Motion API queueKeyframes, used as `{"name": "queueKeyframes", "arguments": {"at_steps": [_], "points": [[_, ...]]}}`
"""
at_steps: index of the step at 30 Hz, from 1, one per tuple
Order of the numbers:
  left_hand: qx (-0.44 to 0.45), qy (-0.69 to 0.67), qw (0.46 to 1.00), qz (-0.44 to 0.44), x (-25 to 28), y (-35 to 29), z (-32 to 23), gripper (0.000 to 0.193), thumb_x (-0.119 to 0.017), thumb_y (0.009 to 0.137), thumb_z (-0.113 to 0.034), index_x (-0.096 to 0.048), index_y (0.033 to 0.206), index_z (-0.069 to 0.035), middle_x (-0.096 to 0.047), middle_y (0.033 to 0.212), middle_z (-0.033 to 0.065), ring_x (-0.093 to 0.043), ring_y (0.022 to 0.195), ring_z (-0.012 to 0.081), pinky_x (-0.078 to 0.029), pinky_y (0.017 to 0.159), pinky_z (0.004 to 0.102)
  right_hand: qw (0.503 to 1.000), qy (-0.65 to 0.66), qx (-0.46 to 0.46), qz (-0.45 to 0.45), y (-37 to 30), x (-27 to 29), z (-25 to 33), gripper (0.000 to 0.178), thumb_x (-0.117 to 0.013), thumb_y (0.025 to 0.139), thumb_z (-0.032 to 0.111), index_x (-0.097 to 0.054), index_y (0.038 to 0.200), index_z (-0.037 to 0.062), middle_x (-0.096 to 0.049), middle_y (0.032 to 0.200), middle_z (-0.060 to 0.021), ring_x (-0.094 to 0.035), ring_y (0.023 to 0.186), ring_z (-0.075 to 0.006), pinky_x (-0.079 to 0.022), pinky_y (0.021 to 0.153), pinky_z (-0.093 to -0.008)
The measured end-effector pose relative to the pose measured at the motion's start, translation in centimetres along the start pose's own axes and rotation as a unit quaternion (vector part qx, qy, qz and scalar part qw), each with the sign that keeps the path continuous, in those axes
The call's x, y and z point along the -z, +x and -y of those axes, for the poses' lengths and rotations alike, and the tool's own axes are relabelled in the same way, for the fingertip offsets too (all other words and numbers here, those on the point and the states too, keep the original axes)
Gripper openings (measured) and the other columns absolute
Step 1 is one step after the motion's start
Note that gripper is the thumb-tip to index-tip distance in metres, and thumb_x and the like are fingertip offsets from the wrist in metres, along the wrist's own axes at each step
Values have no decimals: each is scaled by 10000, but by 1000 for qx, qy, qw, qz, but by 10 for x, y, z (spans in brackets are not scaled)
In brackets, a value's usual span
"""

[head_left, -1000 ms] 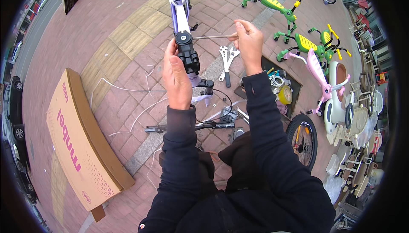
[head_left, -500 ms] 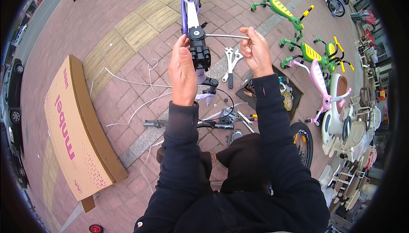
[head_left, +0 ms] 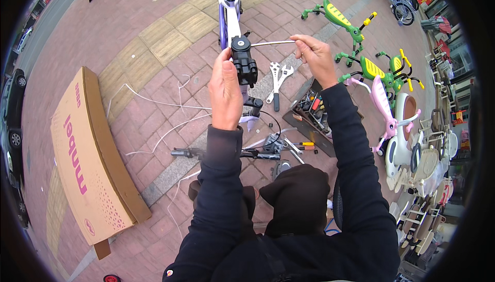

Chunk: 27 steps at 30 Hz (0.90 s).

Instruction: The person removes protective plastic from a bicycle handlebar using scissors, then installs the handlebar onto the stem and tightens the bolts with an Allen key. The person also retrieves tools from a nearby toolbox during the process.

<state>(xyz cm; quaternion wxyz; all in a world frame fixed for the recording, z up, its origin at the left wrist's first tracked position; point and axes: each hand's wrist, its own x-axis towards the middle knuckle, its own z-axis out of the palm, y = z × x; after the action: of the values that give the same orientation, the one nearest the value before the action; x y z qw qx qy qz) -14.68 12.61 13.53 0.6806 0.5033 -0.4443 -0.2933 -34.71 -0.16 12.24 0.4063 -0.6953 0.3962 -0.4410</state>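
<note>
A black bicycle stem [head_left: 243, 64] sits at the top of a white and purple bike frame [head_left: 233, 21], in front of my chest. My left hand [head_left: 225, 93] is closed against the stem's left side, with the fingertips partly hidden. Between thumb and fingers, my right hand [head_left: 315, 57] pinches the far end of a thin silver hex key [head_left: 273, 43]. The key runs sideways to the stem's right side; I cannot see how its other end sits there. Below the stem, the fork crown [head_left: 252, 107] and a handlebar [head_left: 258, 154] with black cable hang low.
Two wrenches [head_left: 279, 83] lie on the brick paving beside an open toolbox [head_left: 309, 117]. White cord [head_left: 154, 104] is strewn on the left near a large cardboard box [head_left: 93, 163]. Green and yellow ride-on toys [head_left: 372, 69] and a pink one [head_left: 381, 104] stand at the right.
My right hand has shifted slightly up and right, and the hex key now tilts up toward it. My right arm has swung outward, uncovering more of the toolbox. My left hand stays at the stem.
</note>
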Motion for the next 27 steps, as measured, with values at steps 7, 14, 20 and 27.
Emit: {"name": "queueKeyframes", "arguments": {"at_steps": [7, 14, 20, 27], "points": [[-15, -3, 1000, -6, -1, 1, 3, 608, -364, 955, -501, -501, 1191, 43, -566, 997, 62, -501, 907, 127, -402, 817, 260, 936, 251, -215, 119, 1, 10, 14, 298, -537, 897, 127, -541, 1150, -29, -604, 655, -47, -480, 473, -41, -356, 436, -184], [-21, 2, 1000, -1, 1, 2, 5, 604, -366, 953, -502, -502, 1194, 35, -568, 1024, 73, -503, 929, 132, -401, 830, 262, 992, -49, 48, 110, -18, 15, 23, 278, -561, 894, 150, -591, 1101, -34, -625, 987, -133, -588, 833, -113, -473, 676, -232], [-19, -19, 1000, 0, 0, 2, 6, 603, -363, 955, -500, -503, 1193, 37, -571, 1025, 77, -506, 941, 141, -398, 836, 261, 984, 113, -114, 83, 19, 14, 5, 222, -507, 918, 159, -615, 1006, -14, -618, 737, -65, -520, 557, -51, -383, 475, -169], [-10, -9, 1000, -4, 1, 3, 6, 627, -361, 953, -507, -494, 1205, 51, -573, 1062, 109, -514, 986, 161, -393, 871, 276, 913, 300, -264, 77, 7, 1, 13, 279, -452, 946, 208, -521, 1069, -33, -590, 711, -92, -493, 484, -70, -356, 401, -170]]}}
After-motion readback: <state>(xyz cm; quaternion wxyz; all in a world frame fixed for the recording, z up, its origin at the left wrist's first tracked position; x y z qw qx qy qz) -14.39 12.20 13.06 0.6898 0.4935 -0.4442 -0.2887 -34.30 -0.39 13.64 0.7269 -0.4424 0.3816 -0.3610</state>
